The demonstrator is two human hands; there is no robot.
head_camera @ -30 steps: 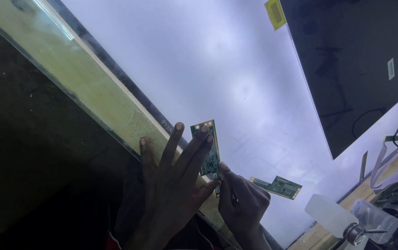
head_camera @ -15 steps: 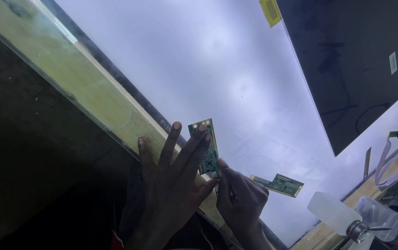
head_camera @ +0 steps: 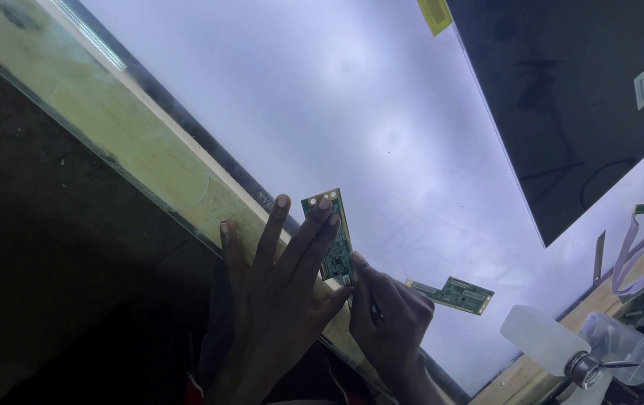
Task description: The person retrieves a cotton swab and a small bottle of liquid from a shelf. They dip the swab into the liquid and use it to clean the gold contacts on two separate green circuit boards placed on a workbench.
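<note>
My left hand (head_camera: pixel 281 289) lies flat with fingers spread, pressing a small green circuit board (head_camera: pixel 335 247) against the lower edge of a large lit white panel (head_camera: pixel 337 112). My right hand (head_camera: pixel 389 319) sits just right of it, fingers curled at the board's lower corner, seemingly around a thin dark tool that I cannot make out. A second green circuit board (head_camera: pixel 453 294) lies on the panel to the right of my right hand.
A pale wooden strip (head_camera: pixel 112 127) borders the panel on the left, with dark floor beyond. A black screen (head_camera: pixel 584 97) lies at upper right, yellow tape (head_camera: pixel 434 15) above. A clear fan (head_camera: pixel 584 352), flat ribbon cables (head_camera: pixel 637 255) and wires sit at lower right.
Both hands and the board stay in place; the view has shifted only slightly.
</note>
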